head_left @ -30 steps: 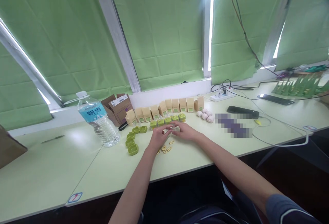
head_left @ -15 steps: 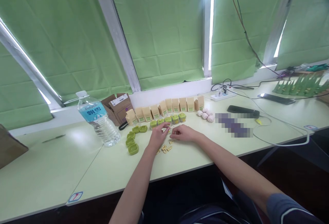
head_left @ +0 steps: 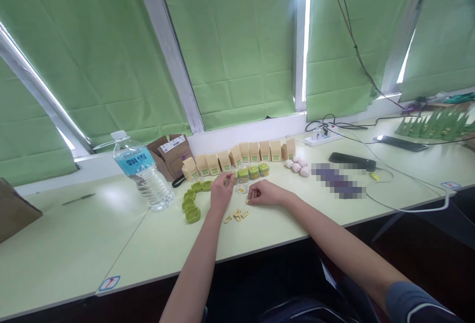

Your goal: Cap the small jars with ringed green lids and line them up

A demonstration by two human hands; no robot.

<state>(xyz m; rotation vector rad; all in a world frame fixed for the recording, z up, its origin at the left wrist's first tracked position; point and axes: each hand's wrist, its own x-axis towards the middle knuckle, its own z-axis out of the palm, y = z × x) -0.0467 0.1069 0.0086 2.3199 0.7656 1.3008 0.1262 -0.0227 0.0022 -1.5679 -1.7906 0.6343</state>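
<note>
One large water bottle (head_left: 143, 174) stands toward the left of my feed, just in front of an open cardboard box (head_left: 172, 157). Moving right, five green dishes (head_left: 192, 215) lie in a bent row on the table (head_left: 159, 244), and a line of beige cartons (head_left: 244, 151) runs behind. My left hand (head_left: 222, 189) comes next, fingertips held narrow and near the row of green-lidded cups (head_left: 253, 171); from here I cannot tell whether they pinch anything. Nearer to me, loose yellow clasps (head_left: 237, 215) lie in a small cluster. Between the two hands sits a clear cup (head_left: 242, 185), with a yellow spot on or in it; I cannot say which. My right hand (head_left: 267, 193) has thumb and finger drawn together on a small yellow piece (head_left: 248, 202), nearer to me than the cup and apart from the cluster.

To manage that pinch well, I'd grip the piece by its edges, firmly enough that it cannot flick away, and lift straight up. I'd also keep the knuckles off the clear cup, which looks light and easily knocked, and the left fingers from nudging the lids.

Further right are pale egg-shaped things (head_left: 296, 167), then a long black object (head_left: 349, 159).
</note>
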